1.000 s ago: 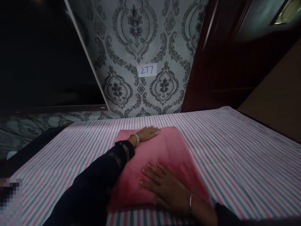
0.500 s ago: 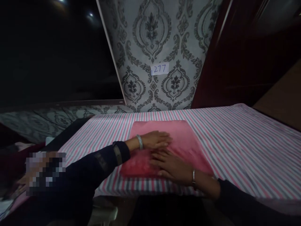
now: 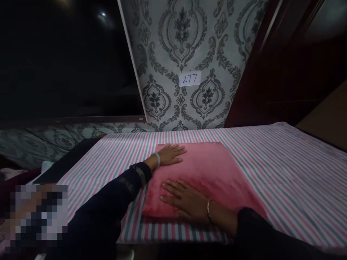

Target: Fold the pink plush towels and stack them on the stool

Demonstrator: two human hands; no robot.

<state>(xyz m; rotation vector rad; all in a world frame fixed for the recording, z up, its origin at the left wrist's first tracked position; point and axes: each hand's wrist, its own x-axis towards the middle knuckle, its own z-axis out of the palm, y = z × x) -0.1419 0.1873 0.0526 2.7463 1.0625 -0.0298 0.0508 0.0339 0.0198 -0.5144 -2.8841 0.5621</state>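
Note:
A pink-red plush cloth, flat and roughly rectangular, lies on a striped tablecloth. My left hand rests palm down on its far left part, fingers spread, with a silver bracelet on the wrist. Closer to me, my right hand lies flat on the front part of the cloth, fingers apart and pointing left. A thin bangle circles that wrist. Neither hand grips anything. The right forearm covers the cloth's near right edge.
A large dark television screen stands at the back left. Behind the table, patterned wallpaper bears a paper label reading 277. Dark red panelling rises at the right. Another person, partly pixelated, is at the lower left.
My hands have moved apart: the left slid back and left to the cloth's far left part, the right shifted left and nearer me. The view has shifted slightly.

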